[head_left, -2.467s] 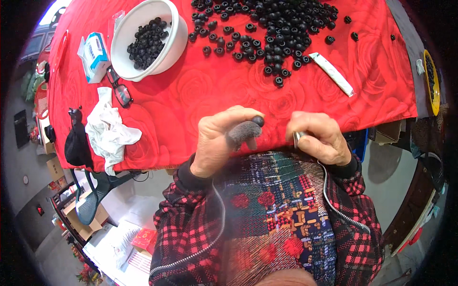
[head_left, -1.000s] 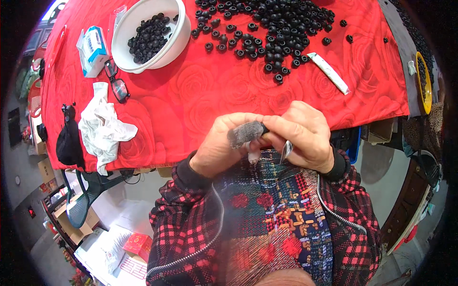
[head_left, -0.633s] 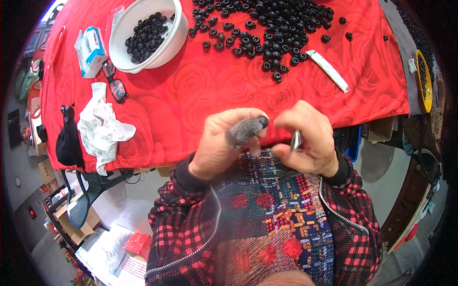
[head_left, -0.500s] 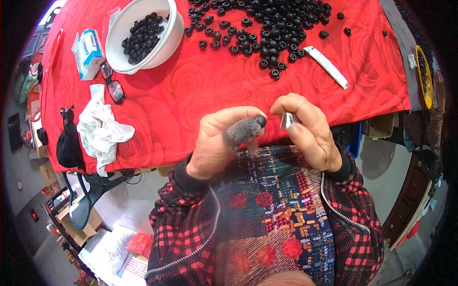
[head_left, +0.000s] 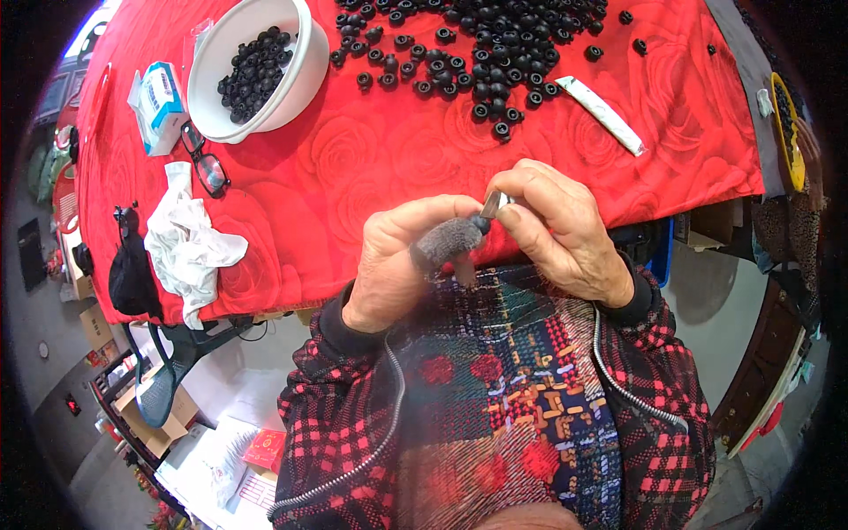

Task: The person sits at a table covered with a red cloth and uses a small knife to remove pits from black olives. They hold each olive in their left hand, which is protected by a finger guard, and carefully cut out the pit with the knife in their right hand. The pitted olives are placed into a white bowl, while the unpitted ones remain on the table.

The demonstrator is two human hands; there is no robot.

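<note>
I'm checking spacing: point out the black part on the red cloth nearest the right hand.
The black part at the near tip of the pile, just beyond the right hand; all others on the red cloth lie farther up the picture.

Curls left hand (head_left: 385, 243) toward two o'clock; angles right hand (head_left: 570, 237) toward ten o'clock, pinching with thumb (head_left: 523, 230) and forefinger (head_left: 530, 187).

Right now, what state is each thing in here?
Left hand: pinching a black piece
Right hand: holding a metal tool at that piece
Grey finger cover: worn, left hand
White bowl: partly filled
Loose black pieces: heaped, scattered at edges
White cloth: crumpled
Glasses: lying on tablecloth
</note>
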